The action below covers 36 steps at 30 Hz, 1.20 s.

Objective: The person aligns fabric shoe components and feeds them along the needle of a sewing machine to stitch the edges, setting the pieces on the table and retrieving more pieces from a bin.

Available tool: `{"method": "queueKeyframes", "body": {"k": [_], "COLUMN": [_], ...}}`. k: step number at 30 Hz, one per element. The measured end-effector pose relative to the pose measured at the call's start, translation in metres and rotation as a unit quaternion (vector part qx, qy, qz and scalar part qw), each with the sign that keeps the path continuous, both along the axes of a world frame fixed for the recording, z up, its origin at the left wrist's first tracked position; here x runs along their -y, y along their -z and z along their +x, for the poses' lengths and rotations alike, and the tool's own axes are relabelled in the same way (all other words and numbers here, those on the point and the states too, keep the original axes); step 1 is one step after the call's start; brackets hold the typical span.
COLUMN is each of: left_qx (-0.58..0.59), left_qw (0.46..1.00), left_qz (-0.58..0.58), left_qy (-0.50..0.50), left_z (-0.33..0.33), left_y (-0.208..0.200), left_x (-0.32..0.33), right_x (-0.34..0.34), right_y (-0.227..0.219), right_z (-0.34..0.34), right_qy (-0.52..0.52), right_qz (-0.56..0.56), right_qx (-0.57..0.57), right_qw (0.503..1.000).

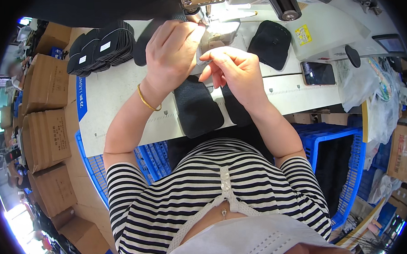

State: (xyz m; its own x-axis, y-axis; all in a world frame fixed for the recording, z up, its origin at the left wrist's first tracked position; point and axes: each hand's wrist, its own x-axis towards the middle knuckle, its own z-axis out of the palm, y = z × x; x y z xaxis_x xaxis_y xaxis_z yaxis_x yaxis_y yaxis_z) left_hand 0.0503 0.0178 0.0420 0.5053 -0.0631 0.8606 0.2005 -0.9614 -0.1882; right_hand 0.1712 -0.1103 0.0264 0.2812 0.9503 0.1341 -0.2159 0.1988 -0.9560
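Observation:
Up at the brightly lit needle area of a sewing machine (221,27), my left hand (169,53) has its fingers bent and pressed together. What they hold, if anything, is hidden. Just to the right and nearer, my right hand (238,67) is closed with thumb and forefinger pinched by the machine's bed; anything between them is too small to make out. Below my hands, a black padded piece (197,108) with rounded corners lies at the table's front edge. A second black piece (236,107) is partly covered by my right wrist.
Bundled black pieces (100,49) are stacked at the left of the white table (124,101). Another black pile (270,44) and a phone (318,73) lie to the right. Blue crates (337,134) stand below, and cardboard boxes (47,139) line the left.

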Motion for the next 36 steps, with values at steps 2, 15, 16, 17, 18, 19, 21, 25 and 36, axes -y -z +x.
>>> {"method": "queueKeyframes", "body": {"k": [2,15,16,17,18,19,21,25,36], "left_qx": [-0.007,-0.070,-0.091,-0.111,-0.130,-0.128,-0.160,-0.175,-0.122], "left_qw": [1.000,0.994,0.993,0.994,0.991,0.991,0.985,0.981,0.992], "left_qz": [-0.021,0.076,0.064,0.020,-0.024,-0.026,-0.065,-0.081,0.020], "left_qy": [-0.008,0.047,0.029,0.009,-0.016,-0.018,0.014,0.015,-0.022], "left_z": [0.001,-0.046,-0.047,-0.044,-0.042,-0.040,-0.037,-0.039,-0.032], "left_y": [0.000,-0.010,-0.019,-0.030,-0.038,-0.040,-0.042,-0.043,-0.028], "left_x": [0.005,-0.029,-0.015,0.001,0.011,0.009,0.002,0.007,0.057], "right_x": [0.001,-0.015,-0.019,-0.022,-0.024,-0.025,-0.025,-0.018,0.012], "right_y": [0.001,0.001,0.006,0.013,0.015,0.014,0.014,0.010,0.006], "right_z": [0.001,-0.016,-0.019,-0.023,-0.027,-0.032,-0.036,-0.032,-0.018], "right_qy": [-0.006,-0.005,-0.005,-0.003,-0.005,0.007,0.006,0.001,0.070], "right_qz": [-0.010,0.013,0.011,0.033,0.056,0.058,0.054,0.038,0.028], "right_qx": [-0.002,0.024,0.025,0.018,0.012,-0.009,-0.015,-0.013,0.093], "right_qw": [1.000,1.000,1.000,0.999,0.998,0.998,0.998,0.999,0.993]}}
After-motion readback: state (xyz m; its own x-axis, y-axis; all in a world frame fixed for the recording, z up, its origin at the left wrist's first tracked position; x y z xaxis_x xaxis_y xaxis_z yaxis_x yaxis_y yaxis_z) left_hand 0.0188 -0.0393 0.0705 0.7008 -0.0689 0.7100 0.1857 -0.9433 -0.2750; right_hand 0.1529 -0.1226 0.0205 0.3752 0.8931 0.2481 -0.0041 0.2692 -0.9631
